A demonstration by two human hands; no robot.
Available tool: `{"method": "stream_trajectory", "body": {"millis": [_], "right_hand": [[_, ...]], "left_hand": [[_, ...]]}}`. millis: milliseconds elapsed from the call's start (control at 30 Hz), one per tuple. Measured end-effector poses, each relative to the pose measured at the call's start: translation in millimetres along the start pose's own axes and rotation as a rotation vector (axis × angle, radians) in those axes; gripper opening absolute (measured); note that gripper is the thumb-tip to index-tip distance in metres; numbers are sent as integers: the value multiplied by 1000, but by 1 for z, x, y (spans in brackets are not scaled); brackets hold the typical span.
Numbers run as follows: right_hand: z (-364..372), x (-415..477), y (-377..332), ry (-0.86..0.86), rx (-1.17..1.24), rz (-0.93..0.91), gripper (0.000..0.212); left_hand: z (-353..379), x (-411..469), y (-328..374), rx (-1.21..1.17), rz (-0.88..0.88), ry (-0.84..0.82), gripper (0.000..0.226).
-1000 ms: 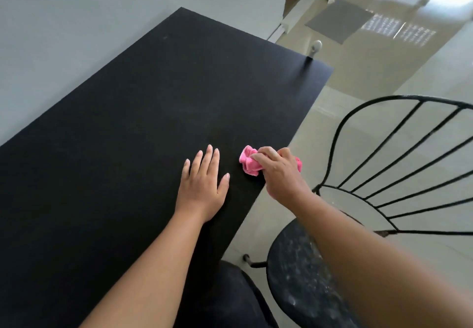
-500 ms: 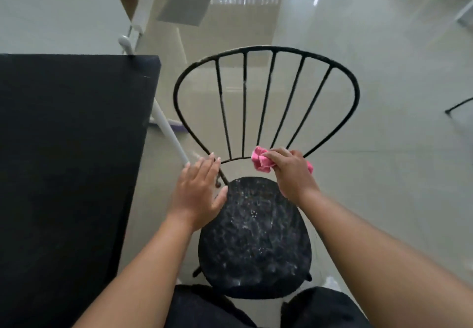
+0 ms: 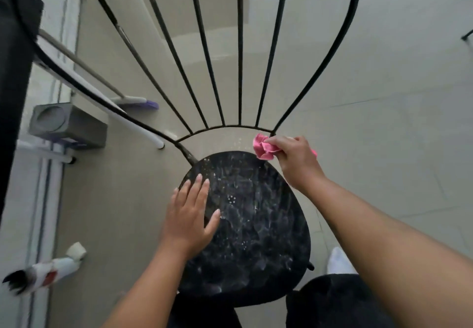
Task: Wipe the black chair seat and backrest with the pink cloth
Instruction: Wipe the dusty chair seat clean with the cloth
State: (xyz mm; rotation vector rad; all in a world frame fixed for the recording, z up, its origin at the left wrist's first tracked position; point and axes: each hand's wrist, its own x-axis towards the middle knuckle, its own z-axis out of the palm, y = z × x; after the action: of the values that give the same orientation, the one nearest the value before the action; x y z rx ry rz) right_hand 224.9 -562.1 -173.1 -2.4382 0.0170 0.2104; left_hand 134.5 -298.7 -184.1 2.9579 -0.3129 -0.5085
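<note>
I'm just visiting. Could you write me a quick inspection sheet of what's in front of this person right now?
Surface: black chair seat, speckled with pale dust or smears.
Job's things: pink cloth bunched at the seat's back edge; wire backrest upright.
Clutter: grey box, broom and a white tube on the floor.
Hands: right hand grips the cloth; left hand flat, open on the seat.
Cables: nothing seen.
Surroundings: pale tiled floor.
</note>
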Motion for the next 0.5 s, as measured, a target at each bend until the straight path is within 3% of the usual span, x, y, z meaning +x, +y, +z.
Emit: {"method": "stream_trajectory", "body": {"millis": [267, 500], "right_hand": [[73, 17, 52, -12, 1, -49, 40], [97, 6, 63, 143, 10, -140, 32]], "left_hand": [[84, 8, -8, 66, -33, -3, 76], [115, 3, -8, 49, -25, 79, 74]]}}
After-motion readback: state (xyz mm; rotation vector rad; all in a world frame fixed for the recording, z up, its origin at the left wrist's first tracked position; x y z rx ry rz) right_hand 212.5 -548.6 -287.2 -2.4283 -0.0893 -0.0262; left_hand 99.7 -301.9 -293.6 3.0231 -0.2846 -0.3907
